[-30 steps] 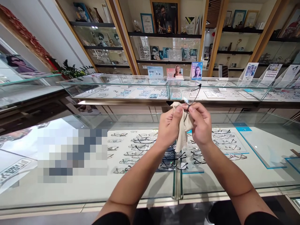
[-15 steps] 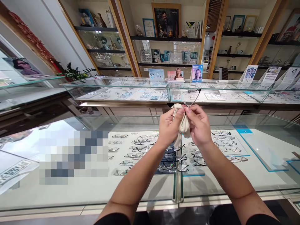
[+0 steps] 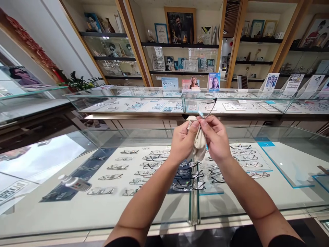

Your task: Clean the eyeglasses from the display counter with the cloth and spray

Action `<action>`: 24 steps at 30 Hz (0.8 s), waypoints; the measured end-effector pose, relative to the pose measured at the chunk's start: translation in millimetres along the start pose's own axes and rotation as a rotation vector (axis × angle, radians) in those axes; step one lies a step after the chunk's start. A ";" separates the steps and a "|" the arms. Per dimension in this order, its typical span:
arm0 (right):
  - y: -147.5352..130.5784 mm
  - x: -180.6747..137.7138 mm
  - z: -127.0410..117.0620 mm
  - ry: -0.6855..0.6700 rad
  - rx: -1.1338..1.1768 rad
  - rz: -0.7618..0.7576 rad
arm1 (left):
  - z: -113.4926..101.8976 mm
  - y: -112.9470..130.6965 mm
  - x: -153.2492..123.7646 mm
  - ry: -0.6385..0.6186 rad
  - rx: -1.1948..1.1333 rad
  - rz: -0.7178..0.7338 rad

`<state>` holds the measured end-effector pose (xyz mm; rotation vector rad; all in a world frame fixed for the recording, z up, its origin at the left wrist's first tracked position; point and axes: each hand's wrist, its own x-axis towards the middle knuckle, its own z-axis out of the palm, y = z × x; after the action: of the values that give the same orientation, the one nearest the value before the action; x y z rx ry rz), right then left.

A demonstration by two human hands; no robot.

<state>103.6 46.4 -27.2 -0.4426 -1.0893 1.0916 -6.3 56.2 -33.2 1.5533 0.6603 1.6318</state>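
Observation:
In front of me, above the glass display case, both hands are closed and held together. My left hand [image 3: 183, 140] pinches a cream cleaning cloth [image 3: 199, 144], whose loose folds hang down between the palms. The fingers of my right hand [image 3: 218, 139] grip a pair of dark-framed eyeglasses [image 3: 212, 109] against the cloth. One thin temple sticks up and away above the fingertips, and a lens catches light at its lower left. The rest of the frame is hidden behind fingers and cloth.
Beneath my arms, the glass display case [image 3: 159, 214] holds rows of eyeglasses [image 3: 110, 176]. A white bottle [image 3: 77, 183] appears at its left. Farther back stands another glass showcase [image 3: 133, 115] with upright cards [image 3: 190, 84], before wooden wall shelves [image 3: 180, 44].
The hands, cloth and eyeglasses shift slightly left in view along with the whole scene. The raised temple sits at a slightly different angle, and a lens glint now shows. Both grips stay closed.

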 end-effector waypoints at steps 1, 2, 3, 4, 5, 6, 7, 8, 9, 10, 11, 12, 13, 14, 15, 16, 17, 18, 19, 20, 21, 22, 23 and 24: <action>-0.1 1.0 -1.3 0.002 -0.008 -0.008 | -1.3 -0.6 1.0 -0.035 -0.006 -0.026; -1.3 2.7 -3.6 0.004 -0.008 -0.013 | -3.4 -1.4 2.5 -0.087 -0.016 -0.059; -3.5 4.8 -6.6 0.009 -0.005 -0.013 | -6.1 -2.6 4.4 -0.138 -0.030 -0.095; -6.6 7.3 -10.2 0.016 0.000 -0.010 | -9.3 -4.0 6.6 -0.175 -0.045 -0.128; -10.4 9.7 -14.2 0.021 0.001 -0.007 | -12.9 -5.6 9.0 -0.192 -0.064 -0.154; -14.7 12.1 -18.3 0.022 -0.005 -0.007 | -16.6 -7.0 11.4 -0.189 -0.088 -0.174; -19.1 14.1 -22.3 0.014 -0.021 -0.012 | -20.2 -8.1 13.8 -0.174 -0.114 -0.186; -23.4 15.7 -26.1 0.000 -0.044 -0.023 | -23.5 -8.7 16.0 -0.152 -0.139 -0.194; -27.2 16.9 -29.3 -0.015 -0.070 -0.042 | -26.4 -8.6 17.8 -0.130 -0.159 -0.201; -30.3 17.7 -32.0 -0.035 -0.104 -0.061 | -28.7 -7.8 19.1 -0.113 -0.170 -0.208; -32.5 18.3 -34.1 -0.062 -0.149 -0.078 | -30.4 -6.6 20.1 -0.099 -0.172 -0.215; -33.7 18.6 -35.7 -0.095 -0.205 -0.091 | -31.6 -5.0 20.6 -0.087 -0.168 -0.220; -34.0 18.9 -36.7 -0.135 -0.268 -0.100 | -32.4 -3.3 20.7 -0.077 -0.162 -0.218; -33.2 19.1 -37.3 -0.180 -0.333 -0.104 | -32.8 -1.9 20.6 -0.069 -0.156 -0.213; -31.8 19.2 -37.6 -0.223 -0.391 -0.104 | -33.1 -0.8 20.4 -0.065 -0.153 -0.204; -29.8 19.4 -37.6 -0.256 -0.436 -0.103 | -33.1 -0.1 20.1 -0.065 -0.152 -0.195; -27.5 19.5 -37.5 -0.275 -0.467 -0.099 | -33.2 0.1 19.7 -0.068 -0.153 -0.187; -25.4 19.5 -37.3 -0.287 -0.486 -0.093 | -33.2 0.0 19.4 -0.074 -0.153 -0.182; -23.6 19.5 -37.0 -0.300 -0.501 -0.085 | -33.2 -0.2 19.1 -0.082 -0.151 -0.180; -22.4 19.4 -36.6 -0.316 -0.515 -0.074 | -33.2 -0.4 18.8 -0.089 -0.148 -0.182; -21.9 19.3 -36.3 -0.336 -0.531 -0.065 | -33.2 -0.3 18.5 -0.095 -0.143 -0.187; -22.1 18.9 -36.0 -0.359 -0.552 -0.059 | -33.3 0.1 18.3 -0.102 -0.140 -0.195; -22.9 18.5 -35.6 -0.380 -0.581 -0.058 | -33.5 1.0 18.1 -0.110 -0.138 -0.208; -24.1 17.9 -35.2 -0.392 -0.614 -0.062 | -33.8 2.3 17.9 -0.120 -0.140 -0.222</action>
<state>146.8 58.5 -16.1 -0.6867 -1.7860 0.7876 -39.2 74.1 -25.1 1.4117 0.6172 1.3787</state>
